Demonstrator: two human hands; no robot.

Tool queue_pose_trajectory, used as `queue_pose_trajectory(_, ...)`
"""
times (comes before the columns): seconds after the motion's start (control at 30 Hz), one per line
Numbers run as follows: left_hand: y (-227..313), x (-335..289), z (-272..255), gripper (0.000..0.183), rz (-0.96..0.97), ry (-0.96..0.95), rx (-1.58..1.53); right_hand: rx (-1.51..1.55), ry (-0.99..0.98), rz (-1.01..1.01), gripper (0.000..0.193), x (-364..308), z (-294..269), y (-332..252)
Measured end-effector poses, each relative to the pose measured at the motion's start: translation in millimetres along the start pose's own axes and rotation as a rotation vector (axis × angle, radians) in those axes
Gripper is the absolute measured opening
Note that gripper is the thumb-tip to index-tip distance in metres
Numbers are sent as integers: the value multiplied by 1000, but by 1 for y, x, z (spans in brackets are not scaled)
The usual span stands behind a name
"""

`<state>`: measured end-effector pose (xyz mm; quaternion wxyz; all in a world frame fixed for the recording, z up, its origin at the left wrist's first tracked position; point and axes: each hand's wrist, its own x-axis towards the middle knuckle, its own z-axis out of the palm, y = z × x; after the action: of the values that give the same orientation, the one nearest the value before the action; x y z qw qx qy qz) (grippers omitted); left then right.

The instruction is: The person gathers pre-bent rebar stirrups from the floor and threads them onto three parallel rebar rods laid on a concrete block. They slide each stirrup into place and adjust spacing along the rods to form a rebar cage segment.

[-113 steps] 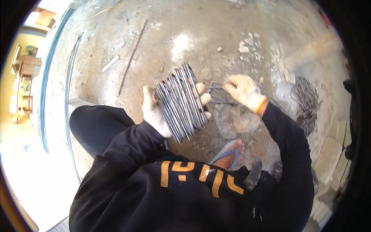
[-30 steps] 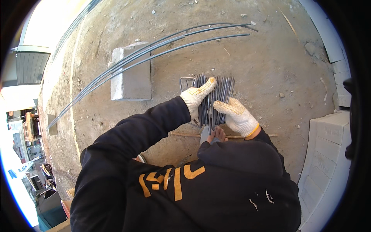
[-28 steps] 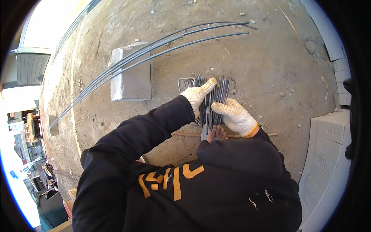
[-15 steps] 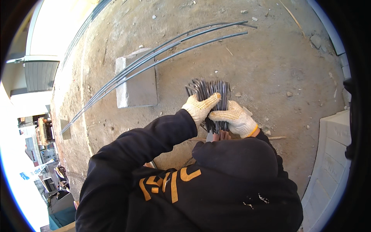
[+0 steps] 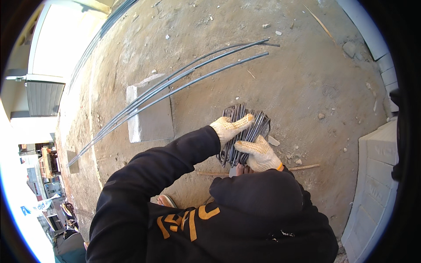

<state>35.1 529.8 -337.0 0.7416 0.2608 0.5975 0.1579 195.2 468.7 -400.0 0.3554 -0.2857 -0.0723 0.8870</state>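
Note:
Between my two gloved hands is a thick bundle of bent steel rebar stirrups, dark grey, their rods packed side by side and tilted. My left hand, in a cream knit glove with yellow dots, wraps the bundle's left side with its thumb lying across the rods. Lower down, my right hand, in a matching glove, grips the right side, thumb over the front. The gloves hide the middle of the bundle and the fingers behind it. Below it, part of a foot shows.
Several long steel bars lie across a grey concrete block on the left, their far end over a smaller block. A wooden stick lies on the dirt ground. Grey block walling borders the right.
The stirrup bundle has tilted and its rods have fanned out, showing their looped shape. Both hands stay on it and sit lower in the picture; the whole view has shifted slightly.

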Motion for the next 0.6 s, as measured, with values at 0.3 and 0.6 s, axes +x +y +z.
queue_pose_trajectory(0.3,42,-3,-6,44,306,-218,-189,-756,186,-599,55,15,-49,-56)
queue_pose_trajectory(0.6,-2,12,-110,67,419,391,-1418,-485,59,-655,21,33,-40,-224)
